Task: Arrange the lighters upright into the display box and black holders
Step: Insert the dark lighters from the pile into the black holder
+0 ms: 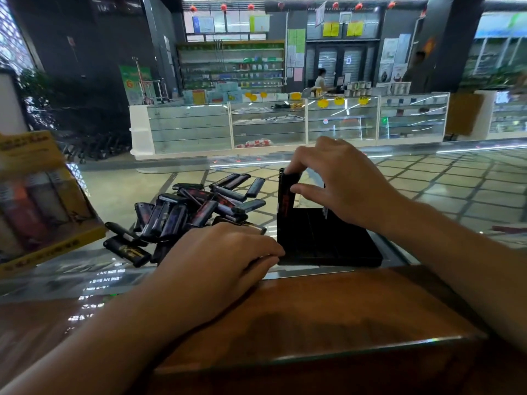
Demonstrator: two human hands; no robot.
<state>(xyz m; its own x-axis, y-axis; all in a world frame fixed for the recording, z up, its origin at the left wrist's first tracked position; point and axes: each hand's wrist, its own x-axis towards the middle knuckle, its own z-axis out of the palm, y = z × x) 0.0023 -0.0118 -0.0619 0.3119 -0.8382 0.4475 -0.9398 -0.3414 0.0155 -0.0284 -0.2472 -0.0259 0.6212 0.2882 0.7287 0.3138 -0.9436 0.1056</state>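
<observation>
Right hand point(339, 181) pinches an upright lighter point(286, 195) in the black holder point(328, 240).

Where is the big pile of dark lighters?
In the head view, the pile of dark plastic lighters lies left of the black holder, beyond the left hand.

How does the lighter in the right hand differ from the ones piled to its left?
The held lighter stands upright at the far left corner of the black holder; the piled lighters lie flat and crisscrossed on the glass counter. The right hand pinches the held lighter at its top, while the left hand rests beside the pile. Both look dark-bodied with reddish print.
</observation>
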